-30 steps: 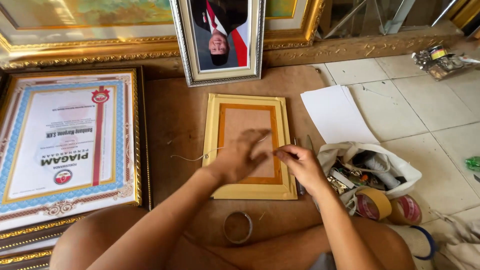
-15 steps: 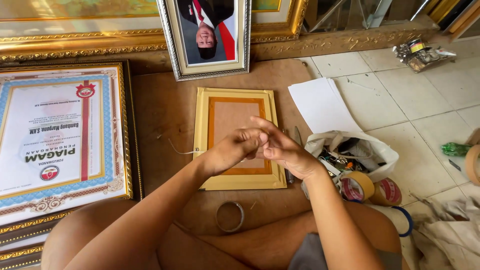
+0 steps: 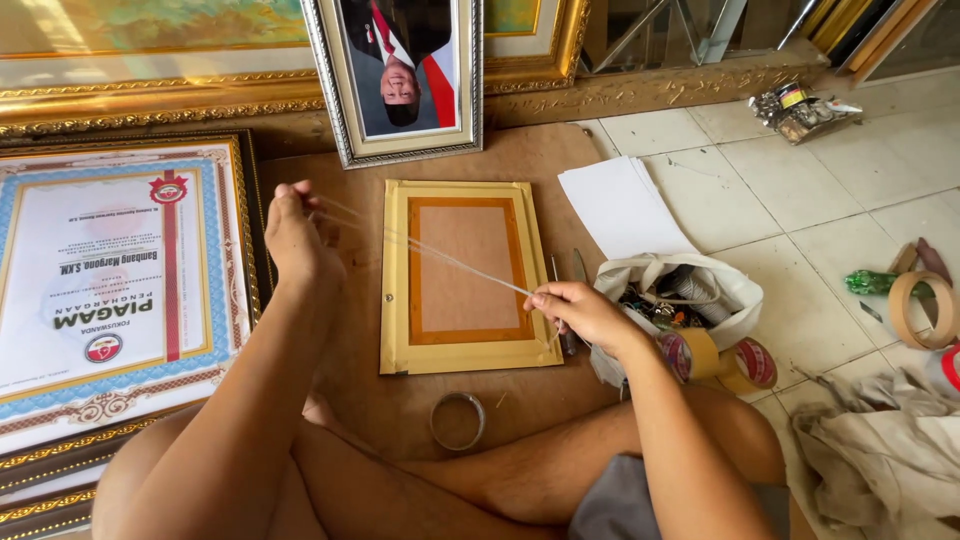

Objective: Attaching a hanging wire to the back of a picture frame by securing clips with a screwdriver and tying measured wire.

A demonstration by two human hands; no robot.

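A small yellow picture frame (image 3: 466, 356) lies face down on a brown board, its brown backing showing. A thin pale string (image 3: 430, 250) stretches taut across it. My left hand (image 3: 297, 235) pinches one end of the string, left of the frame's top corner. My right hand (image 3: 578, 311) pinches the other end at the frame's right edge, near its lower corner. Both hands are raised slightly above the frame.
A large framed certificate (image 3: 110, 280) lies at left. A silver-framed portrait (image 3: 400, 75) leans at the back against gilt frames. A white bag of tools (image 3: 690, 295), tape rolls (image 3: 745, 362), a white sheet (image 3: 620, 205) and a metal ring (image 3: 457, 420) lie around. Rags (image 3: 880, 450) lie at right.
My hands were together over the frame's middle. They have drawn apart, the left up and to the left, the right to the frame's right edge, pulling the string taut.
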